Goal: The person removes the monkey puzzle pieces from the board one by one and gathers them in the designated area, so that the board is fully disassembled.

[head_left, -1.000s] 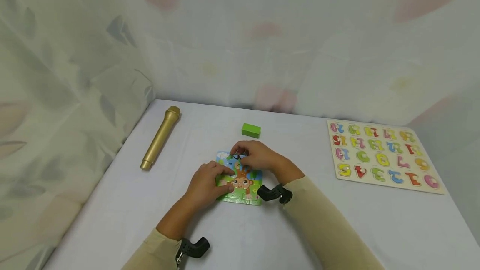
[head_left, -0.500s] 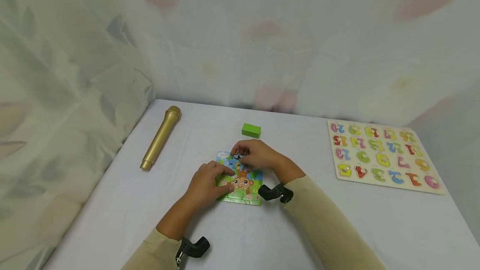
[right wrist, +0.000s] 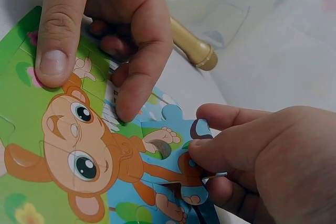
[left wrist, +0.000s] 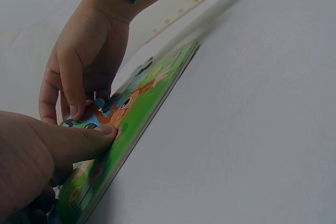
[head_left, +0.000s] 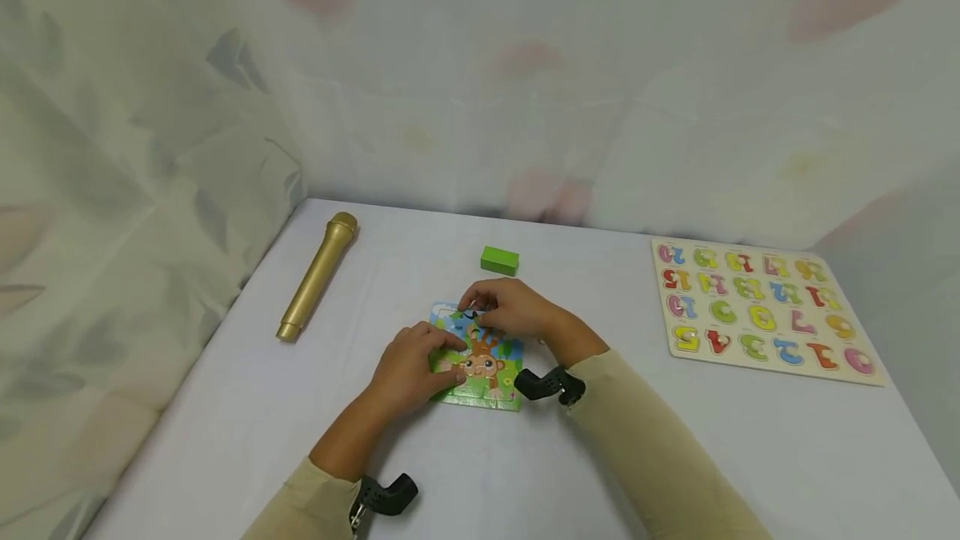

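A jigsaw puzzle [head_left: 487,394] with a cartoon monkey on green and blue lies flat on the white table. Across its left part rests my left hand [head_left: 408,369]; in the right wrist view the thumb [right wrist: 53,66] presses the picture near the monkey's head and a bent index finger touches beside it. At the far edge, my right hand [head_left: 517,307] pinches a blue puzzle piece [right wrist: 184,132] between thumb and fingers. That piece shows part of the monkey's tail and sits slightly raised, overlapping the neighbouring pieces. Some of the puzzle is hidden beneath both hands.
Beyond the puzzle stands a small green block [head_left: 499,260]. A gold toy microphone [head_left: 315,277] lies on the left of the table. On the right is a wooden number board [head_left: 765,323] with coloured numerals. Patterned cloth [head_left: 450,90] hangs behind the table.
Both hands stay nearly in place on the puzzle. The whole head view has shifted very slightly; no object has visibly moved on the table.
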{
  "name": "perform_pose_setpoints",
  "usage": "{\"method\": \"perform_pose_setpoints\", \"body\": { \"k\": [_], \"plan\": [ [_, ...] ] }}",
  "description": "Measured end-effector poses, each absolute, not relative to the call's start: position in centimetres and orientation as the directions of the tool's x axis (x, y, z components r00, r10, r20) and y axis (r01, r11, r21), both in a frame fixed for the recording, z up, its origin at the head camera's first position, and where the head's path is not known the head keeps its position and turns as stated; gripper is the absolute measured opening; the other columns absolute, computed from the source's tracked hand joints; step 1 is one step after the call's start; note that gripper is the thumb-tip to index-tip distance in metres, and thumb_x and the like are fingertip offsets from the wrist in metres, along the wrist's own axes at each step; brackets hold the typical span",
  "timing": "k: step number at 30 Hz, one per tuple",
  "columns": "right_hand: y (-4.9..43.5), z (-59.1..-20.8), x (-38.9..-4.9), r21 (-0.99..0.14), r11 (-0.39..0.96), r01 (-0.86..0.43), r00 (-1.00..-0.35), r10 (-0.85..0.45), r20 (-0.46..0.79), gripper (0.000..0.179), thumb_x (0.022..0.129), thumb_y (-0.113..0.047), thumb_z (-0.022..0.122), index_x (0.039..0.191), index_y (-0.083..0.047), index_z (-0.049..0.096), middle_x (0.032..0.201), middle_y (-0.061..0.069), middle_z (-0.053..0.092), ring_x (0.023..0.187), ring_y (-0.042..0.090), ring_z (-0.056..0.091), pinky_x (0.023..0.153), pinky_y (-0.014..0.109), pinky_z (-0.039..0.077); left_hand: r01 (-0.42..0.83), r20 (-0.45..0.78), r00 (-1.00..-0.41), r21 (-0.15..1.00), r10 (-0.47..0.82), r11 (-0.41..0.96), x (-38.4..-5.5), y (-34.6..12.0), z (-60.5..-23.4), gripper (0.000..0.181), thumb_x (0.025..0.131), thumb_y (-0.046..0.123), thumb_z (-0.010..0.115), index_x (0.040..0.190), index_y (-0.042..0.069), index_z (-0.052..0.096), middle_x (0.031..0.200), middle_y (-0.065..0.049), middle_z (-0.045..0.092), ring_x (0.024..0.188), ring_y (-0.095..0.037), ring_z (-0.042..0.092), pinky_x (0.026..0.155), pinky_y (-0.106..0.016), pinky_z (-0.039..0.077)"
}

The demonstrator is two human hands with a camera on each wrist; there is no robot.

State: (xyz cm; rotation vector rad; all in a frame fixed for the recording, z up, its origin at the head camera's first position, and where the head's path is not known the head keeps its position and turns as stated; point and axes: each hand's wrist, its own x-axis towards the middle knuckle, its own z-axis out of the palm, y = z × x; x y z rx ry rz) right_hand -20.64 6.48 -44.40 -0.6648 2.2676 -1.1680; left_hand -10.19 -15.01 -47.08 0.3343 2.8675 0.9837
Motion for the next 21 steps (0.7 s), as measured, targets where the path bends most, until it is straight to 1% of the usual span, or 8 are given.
{"method": "perform_pose_setpoints", "body": {
  "k": [3, 7, 9, 11, 14, 16, 18, 21],
  "plan": [
    [6.4, -44.3, -20.5, -0.836, 0.515, -0.191, -0.756, -0.620, -0.209, 0.026, 0.101, -0.004, 0.070, 0.120, -0.020, 0.077, 0.109, 0.001, 0.068, 0.099, 0.019, 0.061, 0.079, 0.031, 0.055, 0.171, -0.022, -0.972, 0.615, 0.233, 0.770, -10.2, -15.1, -47.1, 0.034, 0.084, 0.027, 0.094, 0.115, 0.024, 0.080, 0.104, 0.006, 0.062, 0.104, -0.021, 0.058, 0.090, -0.042, 0.047],
    [6.4, -44.1, -20.5, -0.837, 0.513, -0.190, -0.755, -0.622, -0.210, 0.025, 0.102, -0.003, 0.069, 0.120, -0.019, 0.076, 0.106, 0.002, 0.068, 0.092, 0.019, 0.063, 0.074, 0.031, 0.057, 0.176, -0.021, -0.971, 0.612, 0.238, 0.771, -10.2, -15.1, -47.1, 0.034, 0.084, 0.028, 0.094, 0.114, 0.024, 0.080, 0.103, 0.006, 0.061, 0.103, -0.020, 0.058, 0.089, -0.042, 0.048],
    [6.5, -44.0, -20.6, -0.835, 0.514, -0.197, -0.754, -0.624, -0.206, 0.025, 0.102, -0.003, 0.068, 0.120, -0.018, 0.076, 0.106, 0.002, 0.069, 0.092, 0.020, 0.064, 0.073, 0.032, 0.058, 0.179, -0.019, -0.971, 0.611, 0.240, 0.771, -10.2, -15.0, -47.0, 0.034, 0.084, 0.028, 0.094, 0.114, 0.024, 0.080, 0.103, 0.006, 0.061, 0.103, -0.020, 0.058, 0.089, -0.042, 0.048],
    [6.7, -43.9, -20.7, -0.831, 0.517, -0.206, -0.754, -0.625, -0.202, 0.026, 0.102, -0.003, 0.068, 0.121, -0.019, 0.075, 0.108, 0.002, 0.070, 0.097, 0.020, 0.064, 0.076, 0.032, 0.058, 0.179, -0.018, -0.971, 0.611, 0.239, 0.771, -10.2, -15.0, -46.9, 0.034, 0.083, 0.027, 0.094, 0.114, 0.024, 0.081, 0.103, 0.006, 0.062, 0.104, -0.021, 0.058, 0.089, -0.043, 0.048],
    [7.0, -43.7, -20.8, -0.811, 0.536, -0.237, -0.756, -0.626, -0.193, 0.027, 0.102, -0.005, 0.068, 0.121, -0.022, 0.075, 0.114, -0.001, 0.070, 0.108, 0.018, 0.063, 0.086, 0.034, 0.056, 0.175, -0.020, -0.971, 0.611, 0.237, 0.772, -10.2, -14.9, -46.9, 0.034, 0.084, 0.027, 0.094, 0.114, 0.024, 0.081, 0.104, 0.005, 0.062, 0.105, -0.021, 0.058, 0.091, -0.043, 0.048],
    [7.3, -43.6, -20.7, -0.800, 0.546, -0.250, -0.757, -0.625, -0.190, 0.027, 0.102, -0.006, 0.068, 0.122, -0.023, 0.075, 0.116, -0.001, 0.070, 0.112, 0.019, 0.062, 0.091, 0.037, 0.054, 0.173, -0.023, -0.971, 0.610, 0.236, 0.773, -10.1, -14.9, -46.9, 0.034, 0.084, 0.027, 0.094, 0.115, 0.024, 0.080, 0.105, 0.005, 0.063, 0.105, -0.021, 0.058, 0.091, -0.043, 0.047],
    [7.7, -43.5, -20.7, -0.792, 0.552, -0.261, -0.758, -0.625, -0.186, 0.028, 0.102, -0.007, 0.068, 0.123, -0.023, 0.075, 0.117, -0.001, 0.070, 0.113, 0.019, 0.062, 0.094, 0.039, 0.052, 0.172, -0.026, -0.972, 0.608, 0.236, 0.775, -10.1, -14.9, -46.8, 0.034, 0.084, 0.028, 0.094, 0.115, 0.024, 0.080, 0.105, 0.005, 0.063, 0.104, -0.020, 0.058, 0.090, -0.043, 0.047],
    [8.3, -43.3, -20.6, -0.792, 0.555, -0.255, -0.757, -0.624, -0.193, 0.028, 0.101, -0.007, 0.067, 0.124, -0.022, 0.075, 0.118, 0.001, 0.069, 0.109, 0.019, 0.062, 0.092, 0.039, 0.052, 0.166, -0.033, -0.972, 0.601, 0.231, 0.782, -10.0, -15.0, -46.9, 0.034, 0.084, 0.029, 0.094, 0.114, 0.025, 0.080, 0.105, 0.005, 0.062, 0.103, -0.020, 0.057, 0.089, -0.042, 0.047]
  ]
}}
